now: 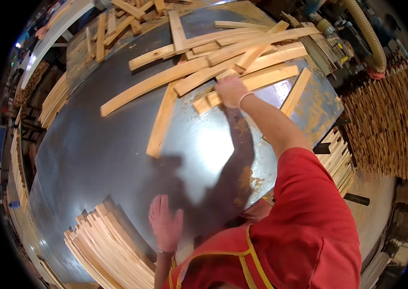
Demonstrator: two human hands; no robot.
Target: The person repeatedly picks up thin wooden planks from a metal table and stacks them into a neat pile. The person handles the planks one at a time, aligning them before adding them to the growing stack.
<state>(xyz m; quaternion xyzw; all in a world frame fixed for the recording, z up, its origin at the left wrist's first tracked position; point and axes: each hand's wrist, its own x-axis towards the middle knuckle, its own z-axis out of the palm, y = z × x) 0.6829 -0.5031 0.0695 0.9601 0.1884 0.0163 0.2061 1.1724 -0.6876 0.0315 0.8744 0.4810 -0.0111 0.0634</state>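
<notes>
My right hand point(231, 91), in a pinkish glove, reaches out over the loose pile at the far side of the metal table point(88, 144). Its fingers are closed on a pale wooden strip point(274, 77); the fingertips are partly hidden. Close by lie several more strips, among them a long curved one point(156, 89) and a slanting one point(161, 127). My left hand point(165, 224), gloved too, is open with fingers stretched near the table's front edge. It holds nothing and is beside a stack of strips point(110, 241).
More loose wood pieces point(127, 21) are scattered at the far left. A tall stack of wood point(387, 120) stands to the right of the table, below a ribbed hose point(367, 36). Sawdust point(249, 185) lies on the table's right part. Further strips point(55, 101) are stacked beyond its left edge.
</notes>
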